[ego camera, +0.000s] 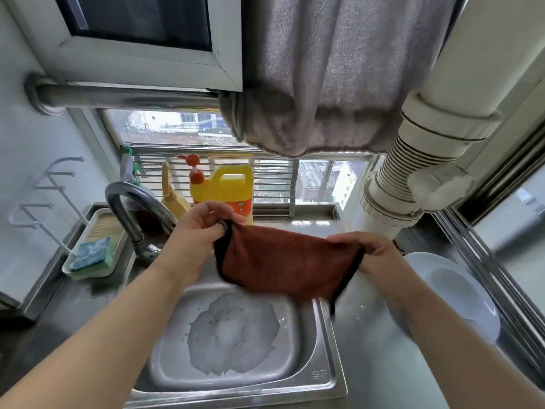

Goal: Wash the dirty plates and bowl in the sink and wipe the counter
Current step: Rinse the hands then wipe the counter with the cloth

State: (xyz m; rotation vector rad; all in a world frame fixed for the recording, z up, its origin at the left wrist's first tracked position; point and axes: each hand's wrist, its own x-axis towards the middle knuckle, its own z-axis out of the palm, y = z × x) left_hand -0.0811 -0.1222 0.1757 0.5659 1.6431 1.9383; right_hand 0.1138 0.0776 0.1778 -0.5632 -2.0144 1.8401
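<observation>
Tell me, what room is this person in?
Most likely a small home kitchen. There is a steel sink with foam, a curved tap over it, and a yellow dish soap bottle by the window.

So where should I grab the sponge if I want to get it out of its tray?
Pinch the sponge by its two long sides, coming straight down from above. It lies flat in the white tray, top face open, and the tap stands close on its right, so reaching in sideways looks awkward.
</observation>
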